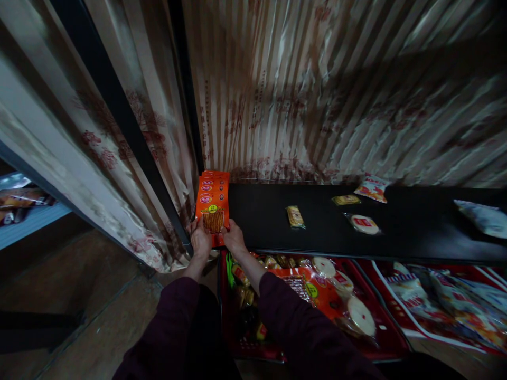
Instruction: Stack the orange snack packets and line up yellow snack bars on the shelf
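Both my hands grip the near edge of a stack of orange snack packets point(213, 203) that stands at the left end of a black shelf point(317, 232). My left hand point(200, 240) clasps the packets' lower left corner with curled fingers. My right hand point(233, 237) holds the lower right corner, thumb on the front packet. Dark maroon sleeves cover both forearms.
Small wrapped snacks lie on the shelf: a yellow one point(295, 216), a round white one point(364, 224), a gold one point(346, 199), a red-white pack point(372, 188). A red basket point(390, 345) of snacks sits below. A patterned curtain point(317, 89) hangs behind.
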